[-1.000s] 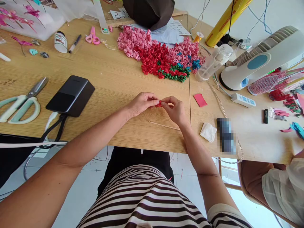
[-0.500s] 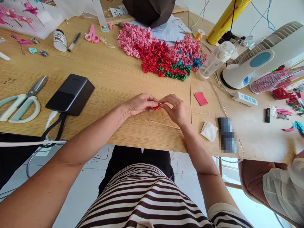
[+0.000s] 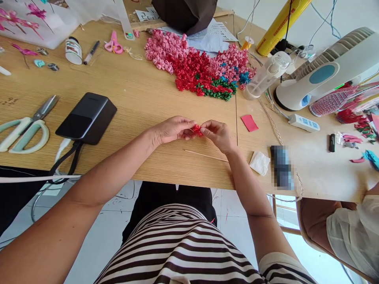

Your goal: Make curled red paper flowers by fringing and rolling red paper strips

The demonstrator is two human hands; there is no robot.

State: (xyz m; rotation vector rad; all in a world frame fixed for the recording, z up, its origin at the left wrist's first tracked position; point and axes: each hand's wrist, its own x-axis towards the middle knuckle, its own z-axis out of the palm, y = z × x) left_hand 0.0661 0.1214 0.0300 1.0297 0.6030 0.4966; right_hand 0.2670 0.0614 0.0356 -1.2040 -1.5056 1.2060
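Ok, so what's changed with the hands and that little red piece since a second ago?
The left hand has eased slightly leftward, away from the right hand. The red curled piece now shows more between their fingers, still held by both. The thin wooden stick stayed put, untouched.

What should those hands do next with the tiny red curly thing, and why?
Maybe the right hand should carry the small red curl over to the red patch of curls, since it and the left hand pinch that curl, and its colour matches that patch on the table.
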